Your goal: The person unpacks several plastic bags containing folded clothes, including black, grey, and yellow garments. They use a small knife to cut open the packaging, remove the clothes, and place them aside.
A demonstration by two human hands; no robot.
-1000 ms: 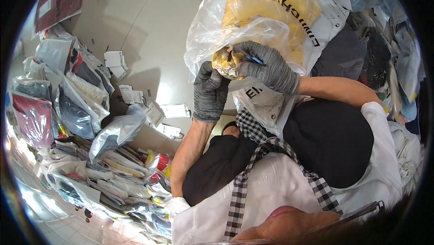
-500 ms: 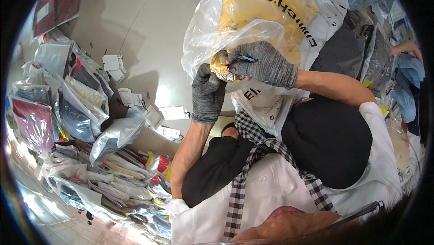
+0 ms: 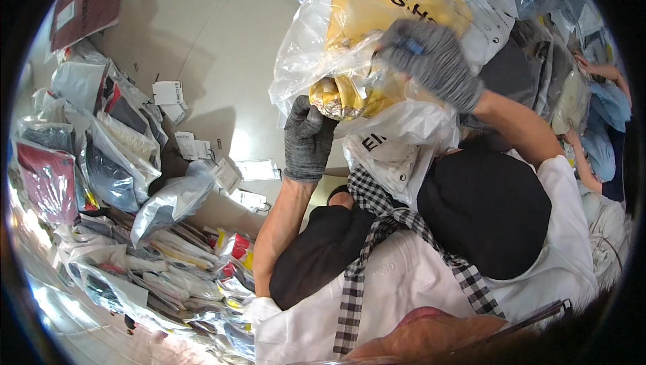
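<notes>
A clear plastic bag (image 3: 294, 62) with dark print lies before me, with a yellow patterned garment (image 3: 350, 99) in it. Part of the garment comes out bunched at the bag's near end. My left hand (image 3: 309, 141), in a grey knit glove, is closed on this bunched edge. My right hand (image 3: 431, 62), gloved alike, is curled above the bag, to the right of the bunch. A small blue thing (image 3: 415, 47) shows at its fingers; motion blur hides its kind. Another clear bag (image 3: 393, 143) with print lies below the bunch, by my lap.
Bagged garments (image 3: 108, 143) are piled at the left, and more dark ones (image 3: 515, 69) lie at the right. White paper tags (image 3: 169, 94) are scattered on the floor (image 3: 202, 35). At the far right are another person's arms (image 3: 602, 72).
My right hand has moved up and to the right, off the bunched garment, uncovering more of the yellow cloth. My left hand has stayed in place. The other person's arms have shifted.
</notes>
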